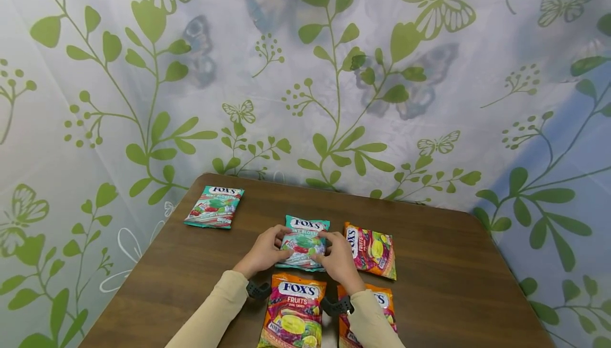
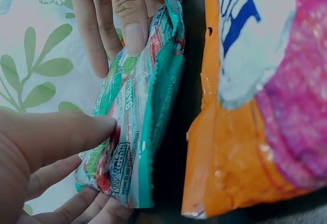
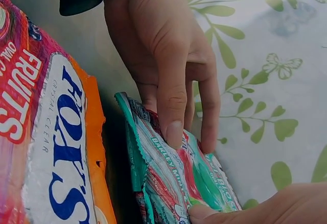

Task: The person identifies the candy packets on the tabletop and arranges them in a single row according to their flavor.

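A teal bag of Fox's Mint Blossom candy lies face up near the middle of the table. My left hand grips its left side, thumb on the front and fingers around the edge, as the left wrist view shows. On the opposite side my right hand holds the same bag, its thumb pressing the printed face and its fingers at the far edge. Just in front of the teal bag lies an orange and pink Fox's Fruits bag, between my two forearms.
Another teal Mint Blossom bag lies at the table's back left corner. To the right of my right hand is a sideways Fruits bag. A further Fruits bag sits partly hidden under my right forearm. A leaf-patterned curtain hangs behind the brown table.
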### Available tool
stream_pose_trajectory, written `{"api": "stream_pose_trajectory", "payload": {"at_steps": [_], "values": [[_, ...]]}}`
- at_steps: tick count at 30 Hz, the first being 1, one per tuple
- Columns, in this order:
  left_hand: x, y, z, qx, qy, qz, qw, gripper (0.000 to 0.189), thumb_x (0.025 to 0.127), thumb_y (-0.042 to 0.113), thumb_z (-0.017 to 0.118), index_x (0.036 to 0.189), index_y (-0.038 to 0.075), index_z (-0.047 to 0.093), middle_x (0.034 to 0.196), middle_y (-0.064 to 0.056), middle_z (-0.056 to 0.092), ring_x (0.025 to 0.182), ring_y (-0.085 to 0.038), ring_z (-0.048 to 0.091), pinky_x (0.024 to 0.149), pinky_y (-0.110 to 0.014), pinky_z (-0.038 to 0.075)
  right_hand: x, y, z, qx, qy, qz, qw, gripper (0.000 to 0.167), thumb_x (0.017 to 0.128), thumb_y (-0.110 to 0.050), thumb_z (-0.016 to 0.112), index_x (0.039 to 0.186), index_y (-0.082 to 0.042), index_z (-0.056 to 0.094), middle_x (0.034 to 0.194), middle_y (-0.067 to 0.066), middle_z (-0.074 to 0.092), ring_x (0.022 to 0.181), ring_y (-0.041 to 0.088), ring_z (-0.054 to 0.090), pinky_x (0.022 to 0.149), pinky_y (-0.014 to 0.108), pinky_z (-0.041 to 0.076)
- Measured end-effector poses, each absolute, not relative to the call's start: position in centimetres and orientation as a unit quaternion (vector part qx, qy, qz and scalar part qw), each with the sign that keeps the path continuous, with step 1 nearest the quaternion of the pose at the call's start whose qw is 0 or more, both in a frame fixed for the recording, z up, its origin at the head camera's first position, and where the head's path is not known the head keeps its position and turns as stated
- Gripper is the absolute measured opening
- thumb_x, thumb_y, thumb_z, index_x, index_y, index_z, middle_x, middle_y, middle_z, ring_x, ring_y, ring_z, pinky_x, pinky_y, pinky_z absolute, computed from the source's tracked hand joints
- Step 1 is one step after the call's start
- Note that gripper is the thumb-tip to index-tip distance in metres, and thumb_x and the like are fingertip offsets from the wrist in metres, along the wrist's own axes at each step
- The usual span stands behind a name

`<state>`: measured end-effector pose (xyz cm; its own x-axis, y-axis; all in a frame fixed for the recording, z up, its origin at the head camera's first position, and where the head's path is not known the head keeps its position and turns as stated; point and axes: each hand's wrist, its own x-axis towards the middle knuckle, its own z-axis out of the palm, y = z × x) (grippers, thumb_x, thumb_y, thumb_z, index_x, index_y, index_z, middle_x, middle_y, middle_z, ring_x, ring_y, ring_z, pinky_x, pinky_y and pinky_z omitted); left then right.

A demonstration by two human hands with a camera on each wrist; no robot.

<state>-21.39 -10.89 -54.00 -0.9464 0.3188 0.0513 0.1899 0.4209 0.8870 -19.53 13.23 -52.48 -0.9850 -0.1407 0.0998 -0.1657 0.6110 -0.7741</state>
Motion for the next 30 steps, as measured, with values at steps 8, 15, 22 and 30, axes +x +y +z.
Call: {"api": "stream_pose_trajectory", "payload": {"at_steps": [8, 15, 22, 30], "values": [[-21.2, -10.9, -53.9, 0.138, 0.841, 0.520, 0.053, 0.048, 0.095, 0.004, 0.086, 0.139, -0.001, 0.066, 0.119, -0.014, 0.065, 0.096, -0.025, 0.062, 0.082, -0.037, 0.059, -19.4, 13.2, -52.5, 0.089, -0.895, 0.437, 0.022, 0.054, 0.089, -0.003, 0.092, 0.138, 0.004, 0.072, 0.131, 0.025, 0.063, 0.090, 0.029, 0.069, 0.078, 0.042, 0.064], [-21.1, -11.6, -53.0, 0.137, 0.846, 0.513, 0.048, 0.049, 0.096, 0.004, 0.084, 0.141, 0.000, 0.066, 0.122, -0.014, 0.064, 0.098, -0.026, 0.062, 0.083, -0.037, 0.061, -19.6, 12.5, -52.1, 0.091, -0.891, 0.444, 0.033, 0.056, 0.089, -0.004, 0.092, 0.140, 0.004, 0.070, 0.133, 0.023, 0.063, 0.095, 0.030, 0.072, 0.077, 0.039, 0.064], [-21.9, -12.8, -52.2, 0.141, 0.855, 0.498, 0.035, 0.049, 0.096, 0.003, 0.084, 0.141, 0.000, 0.066, 0.122, -0.013, 0.064, 0.099, -0.026, 0.063, 0.085, -0.040, 0.061, -20.4, 11.2, -51.3, 0.098, -0.890, 0.443, 0.041, 0.059, 0.088, -0.003, 0.092, 0.141, 0.004, 0.069, 0.133, 0.022, 0.063, 0.092, 0.028, 0.071, 0.073, 0.035, 0.063], [-23.4, -14.6, -51.3, 0.158, 0.871, 0.465, 0.020, 0.049, 0.097, 0.003, 0.083, 0.143, -0.002, 0.064, 0.122, -0.014, 0.064, 0.102, -0.028, 0.063, 0.089, -0.048, 0.061, -22.2, 9.4, -50.8, 0.103, -0.881, 0.459, 0.047, 0.061, 0.088, -0.002, 0.092, 0.143, 0.004, 0.068, 0.135, 0.022, 0.062, 0.096, 0.030, 0.072, 0.077, 0.038, 0.064]]}}
